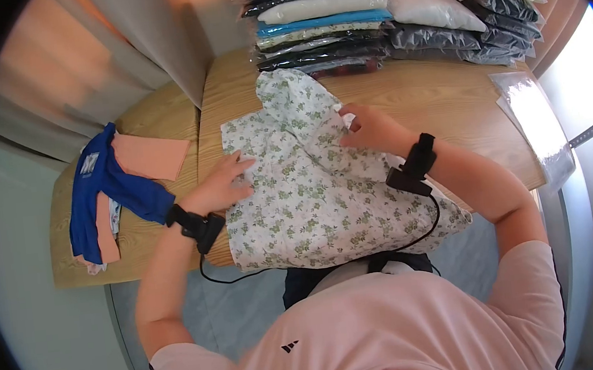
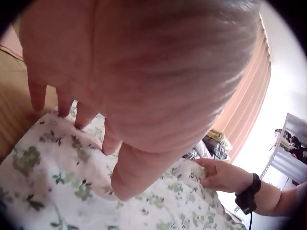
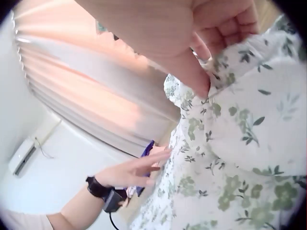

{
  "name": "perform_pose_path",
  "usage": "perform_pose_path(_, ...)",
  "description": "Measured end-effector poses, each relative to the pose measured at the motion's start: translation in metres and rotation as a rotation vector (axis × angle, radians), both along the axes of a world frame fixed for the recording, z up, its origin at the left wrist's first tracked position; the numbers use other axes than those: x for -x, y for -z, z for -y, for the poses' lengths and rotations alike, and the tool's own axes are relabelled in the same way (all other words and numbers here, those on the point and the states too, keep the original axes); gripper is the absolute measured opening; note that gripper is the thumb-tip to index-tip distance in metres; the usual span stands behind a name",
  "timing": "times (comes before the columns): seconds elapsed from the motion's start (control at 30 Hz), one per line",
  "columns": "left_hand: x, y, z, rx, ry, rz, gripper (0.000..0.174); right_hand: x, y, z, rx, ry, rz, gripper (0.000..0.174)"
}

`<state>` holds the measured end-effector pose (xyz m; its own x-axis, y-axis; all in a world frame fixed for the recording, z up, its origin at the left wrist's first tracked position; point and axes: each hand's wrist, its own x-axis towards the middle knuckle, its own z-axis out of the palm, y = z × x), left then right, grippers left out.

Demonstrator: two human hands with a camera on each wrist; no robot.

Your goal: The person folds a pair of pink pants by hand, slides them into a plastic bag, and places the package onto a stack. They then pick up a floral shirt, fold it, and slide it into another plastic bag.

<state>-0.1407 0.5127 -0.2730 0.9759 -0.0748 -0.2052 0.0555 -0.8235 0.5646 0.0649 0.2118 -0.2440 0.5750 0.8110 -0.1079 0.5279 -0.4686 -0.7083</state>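
A white garment with a green floral print (image 1: 293, 218) lies spread on the wooden table, its near edge hanging over the front. A narrower piece of it, like a sleeve, points away at the top. My left hand (image 1: 223, 184) rests at its left side, fingers spread and fairly straight; in the left wrist view the fingertips of this hand (image 2: 139, 96) touch the cloth. On the other side my right hand (image 1: 374, 132) pinches a fold near the upper right edge. The right wrist view shows the thumb and curled fingers of that hand (image 3: 189, 48) at this fold.
Stacks of clothes in clear plastic bags (image 1: 322, 20) stand along the back. To the left lie a blue garment (image 1: 104, 180) and folded peach cloth (image 1: 152, 155). Clear plastic sleeves (image 1: 536, 127) lie at the right edge. A black cable (image 1: 248, 277) runs between the wrist cameras.
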Motion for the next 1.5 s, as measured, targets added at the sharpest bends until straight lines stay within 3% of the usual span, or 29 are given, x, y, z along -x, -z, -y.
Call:
perform_pose_path(0.07,0.004,0.006,0.008,-0.168,-0.019,0.053,0.063,-0.009,-0.010,0.003,-0.080,0.104,-0.106,0.041)
perform_pose_path(0.2,0.003,0.004,0.016,-0.166,-0.048,0.075,0.059,-0.049,-0.016,0.048,-0.535,0.290,-0.341,0.027)
perform_pose_path(0.27,-0.004,0.004,0.016,-0.165,-0.041,0.087,0.056,-0.065,-0.020,0.075,-0.656,0.425,-0.299,0.025)
perform_pose_path(0.3,-0.006,0.003,0.017,-0.167,-0.037,0.093,0.054,-0.079,-0.012,0.091,-0.650,0.435,-0.292,0.025)
perform_pose_path(0.37,-0.013,-0.001,0.023,-0.159,-0.040,0.086,0.051,-0.105,0.019,0.116,-0.460,0.771,-0.146,0.027)
perform_pose_path(0.4,-0.018,-0.004,0.024,-0.162,-0.055,0.086,0.049,-0.106,0.025,0.117,-0.463,0.787,-0.139,0.027)
perform_pose_path(0.5,-0.029,-0.008,0.024,-0.197,-0.038,0.038,0.046,-0.116,0.025,0.117,-0.402,0.768,-0.037,0.030)
perform_pose_path(0.57,-0.039,-0.011,0.017,-0.173,-0.038,-0.026,0.047,-0.112,0.016,0.097,-0.281,0.515,0.149,0.032)
perform_pose_path(0.6,-0.043,-0.014,0.014,-0.148,-0.045,-0.089,0.049,-0.105,0.012,0.085,-0.287,0.519,0.148,0.032)
perform_pose_path(0.67,-0.051,-0.010,0.009,-0.179,-0.050,0.013,0.050,-0.092,0.003,0.058,-0.271,0.290,-0.006,0.044)
perform_pose_path(0.73,-0.061,-0.006,0.005,-0.208,-0.058,0.121,0.052,-0.097,0.014,0.037,-0.193,0.278,-0.022,0.054)
perform_pose_path(0.8,-0.072,-0.002,0.001,-0.065,-0.068,0.157,0.055,-0.102,0.023,0.020,-0.116,0.256,-0.035,0.063)
perform_pose_path(0.87,-0.081,0.003,-0.003,-0.139,-0.069,0.201,0.056,-0.104,0.026,0.006,0.064,0.295,0.166,0.080)
perform_pose_path(0.9,-0.084,0.008,-0.006,-0.202,-0.064,0.240,0.057,-0.108,0.033,0.003,0.056,0.293,0.171,0.080)
perform_pose_path(0.97,-0.091,0.028,-0.019,-0.208,-0.065,0.235,0.058,-0.124,0.055,0.002,-0.011,0.274,0.215,0.058)
perform_pose_path(1.03,-0.091,0.019,-0.012,-0.207,-0.063,0.229,0.060,-0.120,0.048,0.003,-0.043,0.268,0.239,0.052)
perform_pose_path(1.1,-0.088,0.009,-0.002,-0.092,-0.290,0.120,0.060,-0.117,0.037,0.009,-0.032,0.276,0.249,0.032)
perform_pose_path(1.13,-0.088,0.010,-0.003,-0.091,-0.290,0.118,0.060,-0.118,0.036,0.011,-0.030,0.276,0.248,0.032)
perform_pose_path(1.23,-0.090,0.007,-0.003,-0.018,-0.378,0.214,0.049,-0.109,0.021,0.018,-0.349,0.650,0.432,0.027)
perform_pose_path(1.3,-0.091,-0.008,0.000,-0.256,-0.332,0.159,0.035,-0.104,0.008,0.026,-0.443,0.687,0.400,0.028)
perform_pose_path(1.33,-0.090,-0.010,0.003,-0.252,-0.332,0.159,0.035,-0.103,0.006,0.030,-0.546,0.722,0.366,0.029)
perform_pose_path(1.37,-0.088,-0.012,0.005,-0.348,-0.304,0.287,0.029,-0.113,0.015,0.034,-0.685,0.685,0.272,0.028)
perform_pose_path(1.43,-0.084,-0.018,0.007,-0.441,-0.276,0.413,0.024,-0.096,0.004,0.042,-0.752,0.692,0.273,0.027)
perform_pose_path(1.5,-0.078,-0.026,0.006,-0.528,-0.154,0.696,0.021,-0.079,-0.006,0.053,-0.834,0.650,0.343,0.022)
